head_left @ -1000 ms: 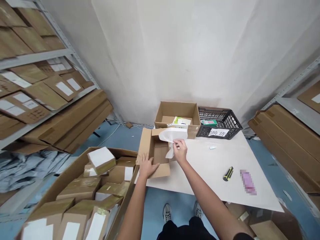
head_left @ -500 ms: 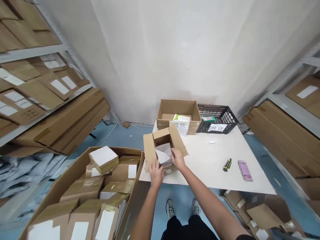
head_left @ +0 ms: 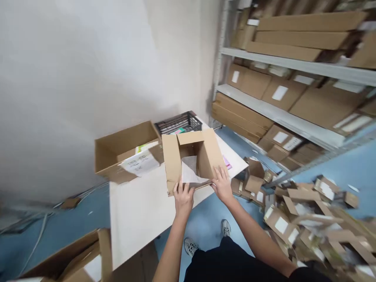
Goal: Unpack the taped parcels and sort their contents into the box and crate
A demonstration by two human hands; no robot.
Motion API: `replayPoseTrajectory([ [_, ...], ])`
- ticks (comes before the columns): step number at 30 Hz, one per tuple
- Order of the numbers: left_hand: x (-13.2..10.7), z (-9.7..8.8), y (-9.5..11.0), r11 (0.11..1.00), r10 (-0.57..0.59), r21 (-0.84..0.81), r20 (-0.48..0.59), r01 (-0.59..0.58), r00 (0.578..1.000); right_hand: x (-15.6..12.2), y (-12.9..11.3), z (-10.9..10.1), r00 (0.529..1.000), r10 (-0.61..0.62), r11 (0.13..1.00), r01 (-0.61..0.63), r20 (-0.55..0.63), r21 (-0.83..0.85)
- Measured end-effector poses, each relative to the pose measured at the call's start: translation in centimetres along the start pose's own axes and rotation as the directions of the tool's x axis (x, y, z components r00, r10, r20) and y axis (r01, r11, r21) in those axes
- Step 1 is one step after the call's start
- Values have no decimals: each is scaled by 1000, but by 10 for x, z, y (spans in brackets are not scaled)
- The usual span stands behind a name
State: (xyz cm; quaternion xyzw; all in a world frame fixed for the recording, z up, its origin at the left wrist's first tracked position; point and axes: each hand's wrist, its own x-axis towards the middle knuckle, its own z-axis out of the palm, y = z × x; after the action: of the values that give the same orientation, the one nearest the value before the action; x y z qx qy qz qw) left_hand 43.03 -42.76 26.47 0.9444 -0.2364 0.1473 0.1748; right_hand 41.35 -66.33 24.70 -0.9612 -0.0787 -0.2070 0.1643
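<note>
An open cardboard box (head_left: 171,162) is tilted toward me, its flaps folded outward. A sheet of white paper (head_left: 189,172) lies inside it, rising against the left inner wall. My left hand (head_left: 184,199) grips the near left edge, fingers over the flap. Around the near right corner my right hand (head_left: 222,186) is closed. Whether the box touches the table beneath is hard to tell.
The white table (head_left: 138,215) holds a larger cardboard box (head_left: 126,143) with a paper sign, and a black plastic crate (head_left: 190,121) behind. Shelves (head_left: 282,111) with packages stand right. Discarded boxes (head_left: 305,219) cover the floor there. A carton (head_left: 105,250) of parcels is lower left.
My view has swung to the right, and the box has come along in my hands. My right hand has left the paper inside and now holds the box's near right edge.
</note>
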Motion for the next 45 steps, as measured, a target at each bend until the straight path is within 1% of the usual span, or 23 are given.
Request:
replayPoseTrajectory([
  [2, 40, 24, 48, 996, 69, -61, 81, -64, 994, -22, 52, -22, 989, 119, 992, -123, -84, -42],
  [3, 59, 37, 74, 991, 112, -85, 100, -104, 989, -35, 78, -34, 978, 173, 982, -181, -116, -60],
  [6, 107, 78, 155, 956, 273, -146, 123, -255, 954, -79, 151, -68, 919, 335, 923, -364, -207, -121],
  [9, 141, 119, 234, 888, 434, -238, 155, -393, 887, -125, 208, -100, 839, 465, 831, -524, -283, -188],
  [11, 158, 145, 283, 834, 528, -293, 182, -467, 830, -152, 239, -119, 788, 531, 761, -605, -311, -234],
  [13, 171, 169, 326, 780, 611, -326, 207, -535, 764, -176, 267, -135, 727, 601, 678, -684, -333, -270],
  [14, 176, 180, 345, 755, 645, -334, 217, -565, 733, -187, 280, -141, 685, 642, 627, -728, -345, -279],
  [16, 184, 196, 373, 720, 687, -346, 237, -601, 687, -205, 305, -150, 577, 729, 509, -817, -369, -273],
  [17, 187, 202, 383, 713, 695, -352, 247, -606, 675, -211, 316, -152, 524, 762, 456, -851, -379, -259],
  [18, 189, 205, 388, 713, 696, -358, 261, -602, 669, -216, 325, -153, 487, 784, 423, -873, -386, -242],
  [19, 190, 207, 389, 719, 690, -363, 276, -592, 669, -218, 332, -152, 468, 792, 411, -883, -391, -225],
  [20, 191, 207, 387, 730, 679, -368, 293, -576, 673, -218, 338, -150, 470, 790, 422, -882, -393, -209],
  [21, 191, 206, 381, 744, 663, -371, 309, -556, 681, -215, 341, -147, 488, 780, 448, -872, -392, -195],
  [23, 192, 200, 363, 777, 622, -371, 330, -508, 711, -201, 342, -138, 544, 746, 523, -836, -384, -169],
  [26, 193, 183, 324, 825, 545, -366, 314, -430, 778, -163, 331, -124, 646, 676, 651, -749, -354, -123],
  [30, 188, 152, 263, 906, 379, -301, 261, -298, 888, -94, 301, -103, 796, 544, 819, -573, -267, -40],
  [33, 167, 121, 210, 959, 218, -229, 218, -167, 951, -41, 262, -81, 890, 410, 911, -409, -198, 49],
  [36, 127, 85, 152, 986, 53, -166, 162, -26, 985, 5, 202, -53, 967, 224, 967, -206, -118, 151],
  [39, 70, 45, 90, 984, -130, -108, 94, 140, 987, 39, 119, -20, 999, 20, 968, -7, -48, 250],
  [41, 24, 16, 50, 962, -259, -76, 47, 262, 965, 52, 53, 2, 993, -121, 943, 118, -8, 312],
  [42, -1, 2, 31, 944, -324, -61, 26, 325, 946, 56, 19, 13, 981, -193, 923, 178, 11, 343],
  [43, -28, -13, 13, 920, -389, -46, 6, 388, 921, 57, -16, 24, 964, -263, 898, 234, 28, 373],
  [45, -84, -41, -19, 859, -513, -22, -36, 512, 858, 53, -88, 46, 919, -391, 837, 331, 54, 435],
])
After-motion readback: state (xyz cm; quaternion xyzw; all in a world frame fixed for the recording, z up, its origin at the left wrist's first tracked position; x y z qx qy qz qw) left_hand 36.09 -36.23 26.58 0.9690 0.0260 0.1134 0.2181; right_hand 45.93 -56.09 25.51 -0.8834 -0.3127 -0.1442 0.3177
